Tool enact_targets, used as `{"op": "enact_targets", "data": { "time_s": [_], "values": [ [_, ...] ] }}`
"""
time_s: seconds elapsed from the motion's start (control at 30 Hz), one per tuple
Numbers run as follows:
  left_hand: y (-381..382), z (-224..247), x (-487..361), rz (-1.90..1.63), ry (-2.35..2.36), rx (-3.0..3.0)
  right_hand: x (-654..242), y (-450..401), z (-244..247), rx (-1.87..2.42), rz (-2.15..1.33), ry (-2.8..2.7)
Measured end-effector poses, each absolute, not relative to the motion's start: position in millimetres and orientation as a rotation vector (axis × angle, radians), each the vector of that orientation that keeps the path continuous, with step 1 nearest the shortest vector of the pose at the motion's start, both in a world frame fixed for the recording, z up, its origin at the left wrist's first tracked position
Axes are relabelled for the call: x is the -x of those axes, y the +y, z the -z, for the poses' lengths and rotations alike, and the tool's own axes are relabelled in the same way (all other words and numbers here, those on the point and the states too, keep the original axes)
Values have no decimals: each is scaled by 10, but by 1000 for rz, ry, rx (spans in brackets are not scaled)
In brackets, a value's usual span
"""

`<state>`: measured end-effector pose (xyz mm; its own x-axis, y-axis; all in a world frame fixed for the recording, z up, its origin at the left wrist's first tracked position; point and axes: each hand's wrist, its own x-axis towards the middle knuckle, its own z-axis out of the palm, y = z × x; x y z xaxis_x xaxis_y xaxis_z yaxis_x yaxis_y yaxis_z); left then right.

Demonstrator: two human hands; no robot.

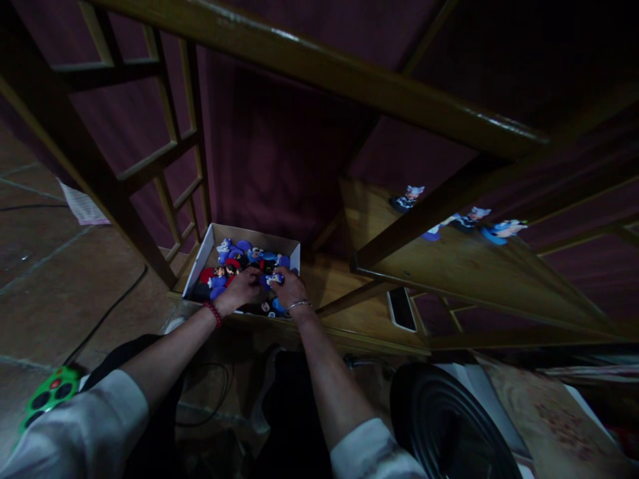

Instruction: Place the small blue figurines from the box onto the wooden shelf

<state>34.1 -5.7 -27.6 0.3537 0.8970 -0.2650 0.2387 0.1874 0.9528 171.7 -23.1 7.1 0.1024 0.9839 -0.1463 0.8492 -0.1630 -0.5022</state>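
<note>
figurines [224, 250] r a mix of purple, red, blk & blue w/ wht bits, box [197, 271] sides wht. L bracelet [213, 313] = dk red beads, R bangle [300, 304] silvery, sleeves [100, 412] wht. shelf [367, 223] yellowish-brn, backing [279, 126] dk purple. phone [402, 309] blk w/ wht edge. green gadget [53, 394] has blk circles + red dot. floor [44, 266] reddish-brn w/ pale lines

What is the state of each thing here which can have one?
Cardboard box: open, crowded with figurines
Left hand: inside box, grip unclear
Right hand: holding purple figurine
Upper-shelf figurines: standing
Smartphone: lying flat, screen dark
Green corded device: on or off unclear
</note>
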Motion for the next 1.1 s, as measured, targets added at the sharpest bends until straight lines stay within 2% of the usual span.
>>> {"op": "enact_targets", "data": {
  "time_s": [0.23, 1.1],
  "values": [
    [-61, 272, -305, -742, 960, -1099, -1721, -238, -84, 2041, -683, -1748],
    [-87, 229, -288, -785, 964, -1002, -1755, -216, 17, 1944, -809, -1590]
  ]
}}
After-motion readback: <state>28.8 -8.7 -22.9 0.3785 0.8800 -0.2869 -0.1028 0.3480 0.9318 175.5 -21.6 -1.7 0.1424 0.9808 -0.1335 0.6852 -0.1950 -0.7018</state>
